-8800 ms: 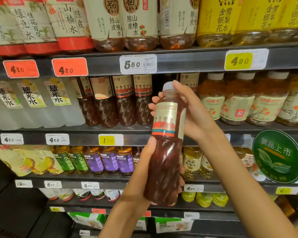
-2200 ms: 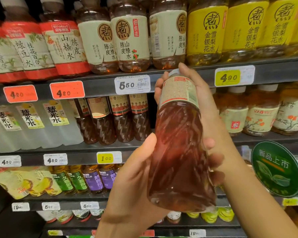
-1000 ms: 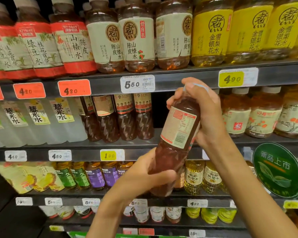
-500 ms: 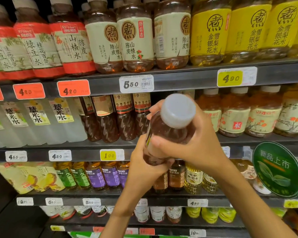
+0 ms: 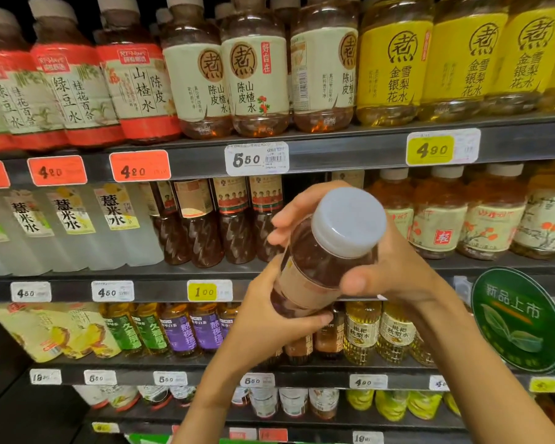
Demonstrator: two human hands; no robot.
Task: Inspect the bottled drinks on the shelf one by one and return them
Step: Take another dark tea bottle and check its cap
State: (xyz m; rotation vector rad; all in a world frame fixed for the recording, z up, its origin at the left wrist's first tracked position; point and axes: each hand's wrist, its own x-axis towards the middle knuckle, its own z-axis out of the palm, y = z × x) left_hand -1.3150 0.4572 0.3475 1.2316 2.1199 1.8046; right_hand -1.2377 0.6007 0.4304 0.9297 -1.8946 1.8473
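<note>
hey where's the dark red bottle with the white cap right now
In the head view the dark red bottle is off the shelf, centre-right, cap tilted toward the camera, held by the left hand below and the right hand near its neck.

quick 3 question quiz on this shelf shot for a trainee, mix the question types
1. True or false: both hands hold the bottle.
2. What points at the camera? A) the cap B) the base C) the label
3. Fill in: the white tag above the bottle reads ___.

Key: 1 true: the left hand grips low, the right hand grips near the top. 2 A. 3 5.50.
</note>
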